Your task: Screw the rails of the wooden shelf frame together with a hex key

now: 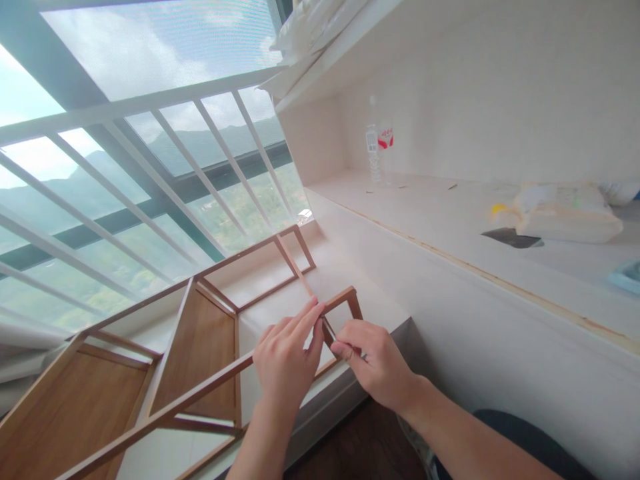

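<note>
A brown wooden shelf rack (200, 337) lies on its side along the white window ledge (280, 303), its frame rails and two board shelves facing up. My left hand (287, 357) grips the near rail close to its end corner, fingers wrapped over the top. My right hand (373, 363) pinches a thin crosspiece at that same corner, just right of the left hand. Both hands touch the frame where the end bracket (345, 300) meets the long rail.
A white barred railing (150, 167) and large window stand behind the rack. To the right a white built-in desk (450, 213) carries a plastic water bottle (377, 143), a folded white bundle (565, 213) and a dark flat item (510, 237).
</note>
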The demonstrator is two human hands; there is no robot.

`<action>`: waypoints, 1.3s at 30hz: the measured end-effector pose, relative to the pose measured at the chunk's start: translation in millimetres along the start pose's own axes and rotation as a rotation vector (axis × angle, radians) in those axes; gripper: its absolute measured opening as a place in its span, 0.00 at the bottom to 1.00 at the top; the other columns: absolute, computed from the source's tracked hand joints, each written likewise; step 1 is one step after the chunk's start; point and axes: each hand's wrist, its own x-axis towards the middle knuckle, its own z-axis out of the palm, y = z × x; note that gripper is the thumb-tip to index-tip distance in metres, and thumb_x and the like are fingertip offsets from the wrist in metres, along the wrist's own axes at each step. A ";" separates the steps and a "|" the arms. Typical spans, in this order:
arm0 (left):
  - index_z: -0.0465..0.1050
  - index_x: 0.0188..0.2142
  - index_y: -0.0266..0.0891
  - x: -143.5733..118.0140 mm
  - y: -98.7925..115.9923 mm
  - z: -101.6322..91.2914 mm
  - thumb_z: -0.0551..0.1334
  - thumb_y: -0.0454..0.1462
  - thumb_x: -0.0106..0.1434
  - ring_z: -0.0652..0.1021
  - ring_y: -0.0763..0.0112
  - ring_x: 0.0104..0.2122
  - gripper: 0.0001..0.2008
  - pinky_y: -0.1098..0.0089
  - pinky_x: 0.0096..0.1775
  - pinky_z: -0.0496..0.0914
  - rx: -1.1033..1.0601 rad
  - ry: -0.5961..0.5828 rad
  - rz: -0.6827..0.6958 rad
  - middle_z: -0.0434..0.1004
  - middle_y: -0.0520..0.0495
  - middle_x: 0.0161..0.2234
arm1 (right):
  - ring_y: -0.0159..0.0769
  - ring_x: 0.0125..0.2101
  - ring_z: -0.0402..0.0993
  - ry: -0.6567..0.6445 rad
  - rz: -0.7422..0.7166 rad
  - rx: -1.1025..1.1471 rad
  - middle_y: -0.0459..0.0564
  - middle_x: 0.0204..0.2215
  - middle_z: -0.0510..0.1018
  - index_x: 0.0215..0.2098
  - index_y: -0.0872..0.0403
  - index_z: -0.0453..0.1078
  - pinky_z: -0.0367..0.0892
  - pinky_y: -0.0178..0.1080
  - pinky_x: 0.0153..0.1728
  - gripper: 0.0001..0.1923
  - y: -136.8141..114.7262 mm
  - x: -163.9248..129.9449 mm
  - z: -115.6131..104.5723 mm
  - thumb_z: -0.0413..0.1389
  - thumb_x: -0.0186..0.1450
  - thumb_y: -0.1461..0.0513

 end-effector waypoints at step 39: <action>0.78 0.51 0.51 -1.8 -1.3 -1.0 0.64 0.36 0.67 0.83 0.70 0.35 0.14 0.65 0.37 0.70 0.007 -0.010 0.006 0.83 0.57 0.50 | 0.33 0.30 0.66 0.000 -0.080 -0.077 0.46 0.27 0.70 0.29 0.53 0.66 0.60 0.37 0.34 0.15 6.1 -1.6 1.7 0.50 0.75 0.61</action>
